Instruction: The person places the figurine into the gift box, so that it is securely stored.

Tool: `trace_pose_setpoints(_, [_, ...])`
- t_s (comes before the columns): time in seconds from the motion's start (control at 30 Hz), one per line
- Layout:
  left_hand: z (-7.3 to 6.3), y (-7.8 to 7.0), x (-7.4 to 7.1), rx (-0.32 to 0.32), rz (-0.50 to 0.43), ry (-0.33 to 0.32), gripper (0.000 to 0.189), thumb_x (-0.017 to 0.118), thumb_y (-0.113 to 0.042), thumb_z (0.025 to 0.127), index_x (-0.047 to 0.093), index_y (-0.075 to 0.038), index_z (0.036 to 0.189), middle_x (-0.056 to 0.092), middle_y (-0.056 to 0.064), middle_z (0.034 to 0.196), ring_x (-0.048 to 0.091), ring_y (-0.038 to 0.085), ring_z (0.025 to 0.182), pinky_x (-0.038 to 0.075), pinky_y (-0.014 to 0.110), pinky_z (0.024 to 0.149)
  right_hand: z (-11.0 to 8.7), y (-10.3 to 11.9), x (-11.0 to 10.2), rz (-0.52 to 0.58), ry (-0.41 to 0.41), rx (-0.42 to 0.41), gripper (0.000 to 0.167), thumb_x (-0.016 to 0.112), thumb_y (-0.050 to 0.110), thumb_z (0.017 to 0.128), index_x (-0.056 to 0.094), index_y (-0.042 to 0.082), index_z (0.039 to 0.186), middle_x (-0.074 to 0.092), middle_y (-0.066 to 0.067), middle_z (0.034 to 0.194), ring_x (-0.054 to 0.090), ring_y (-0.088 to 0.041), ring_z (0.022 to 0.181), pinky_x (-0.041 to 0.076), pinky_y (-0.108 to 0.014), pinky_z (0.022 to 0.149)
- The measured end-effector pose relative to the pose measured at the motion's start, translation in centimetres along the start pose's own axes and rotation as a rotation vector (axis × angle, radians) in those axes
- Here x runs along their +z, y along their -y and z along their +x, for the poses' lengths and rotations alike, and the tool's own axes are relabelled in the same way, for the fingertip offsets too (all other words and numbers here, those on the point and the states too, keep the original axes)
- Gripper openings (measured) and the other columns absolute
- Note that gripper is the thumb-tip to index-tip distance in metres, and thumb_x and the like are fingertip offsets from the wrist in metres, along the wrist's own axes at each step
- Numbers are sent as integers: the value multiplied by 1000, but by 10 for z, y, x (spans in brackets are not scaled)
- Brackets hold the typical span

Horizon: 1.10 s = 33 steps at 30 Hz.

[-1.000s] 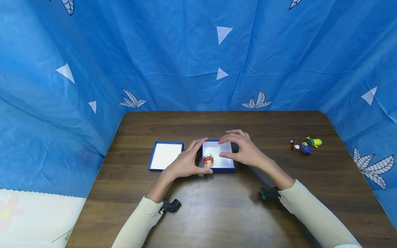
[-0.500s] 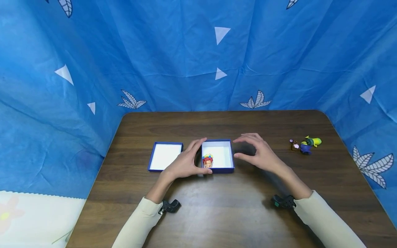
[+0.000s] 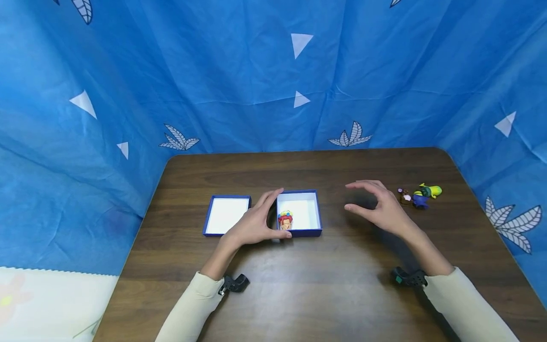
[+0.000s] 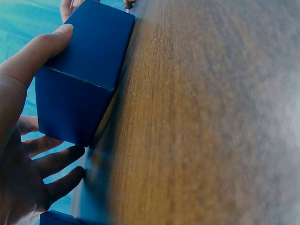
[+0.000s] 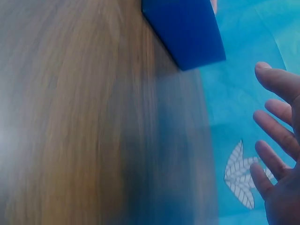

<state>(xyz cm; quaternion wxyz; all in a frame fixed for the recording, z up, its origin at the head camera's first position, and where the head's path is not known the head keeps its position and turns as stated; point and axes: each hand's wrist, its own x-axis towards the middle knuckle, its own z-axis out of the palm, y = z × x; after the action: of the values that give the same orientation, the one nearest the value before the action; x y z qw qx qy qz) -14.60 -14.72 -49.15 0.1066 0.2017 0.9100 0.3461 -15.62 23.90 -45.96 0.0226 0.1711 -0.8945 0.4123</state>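
A blue box (image 3: 307, 232) with a white inside stands open-topped on the table. In its near left corner lies a small toy figure (image 3: 285, 220) with red, yellow and blue on its head. My left hand (image 3: 252, 225) holds the box at its left end, thumb on the near wall and fingers toward the far side; the left wrist view shows the thumb (image 4: 56, 42) pressed on the blue wall. To the right of the box, above the table, is my right hand (image 3: 384, 206), empty, fingers spread apart from the thumb. The right wrist view shows nothing between them.
A matching blue-rimmed lid (image 3: 226, 216) lies white side up, left of the box. Several small toy figures cluster at the right, among them a brown one (image 3: 403, 195), a blue one (image 3: 420, 200) and a yellow-green one (image 3: 433, 191). Blue cloth (image 3: 256, 76) hangs behind the table.
My right hand has moved from over the box out to the right, toward the cluster of toy figures. My left hand stays on the box, and the figure inside lies as before.
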Motion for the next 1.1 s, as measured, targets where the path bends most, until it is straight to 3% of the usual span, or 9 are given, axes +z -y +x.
trace_pose_setpoints(0.2, [-1,1,0,-4,1,-4,125,88,-72,75,17,-38,173,29,-2,175,52,31,146,52,63,114,-10,-11,-14,40,-26,27,50,86,23,94,69,20,141,66,-8,147,45,-28,141,35,-74,112])
trace_pose_setpoints(0.47, [-1,1,-1,2,0,-1,126,88,-72,76,16,-37,173,29,-2,175,52,31,147,51,63,115,-20,-27,-28,8,-72,70,51,86,23,94,68,23,142,67,-8,146,44,-21,137,35,-70,112])
trace_pose_setpoints(0.6, [-1,1,-1,6,-1,2,126,88,-71,76,16,-37,173,30,-2,174,52,31,147,51,63,114,-24,-34,-33,-22,-92,77,51,86,22,94,68,24,142,69,-8,145,45,-13,132,37,-60,108])
trace_pose_setpoints(0.77, [-1,0,0,4,-2,0,125,88,-72,76,16,-38,173,29,-2,175,52,31,147,52,63,114,-30,-42,-41,-81,-115,93,53,87,24,93,69,23,142,70,-10,143,46,-15,130,38,-52,103])
trace_pose_setpoints(0.97, [0,0,-1,3,0,3,126,87,-73,76,16,-38,173,28,-3,175,52,30,146,52,62,114,-36,-60,-55,-111,-158,106,52,88,22,92,69,23,141,71,-12,139,46,13,121,37,-33,101])
trace_pose_setpoints(1.03, [0,0,-1,4,0,2,126,87,-73,76,16,-38,173,27,-3,176,52,30,147,52,62,114,-37,-66,-60,-113,-157,128,52,88,23,93,69,21,141,70,-14,139,47,9,123,36,-43,112])
trace_pose_setpoints(1.1, [-1,1,-1,9,-2,0,125,87,-73,76,16,-38,173,28,-3,175,53,30,146,52,61,114,-37,-71,-64,-112,-154,140,52,87,23,93,69,19,141,70,-17,139,51,-8,130,31,-59,117])
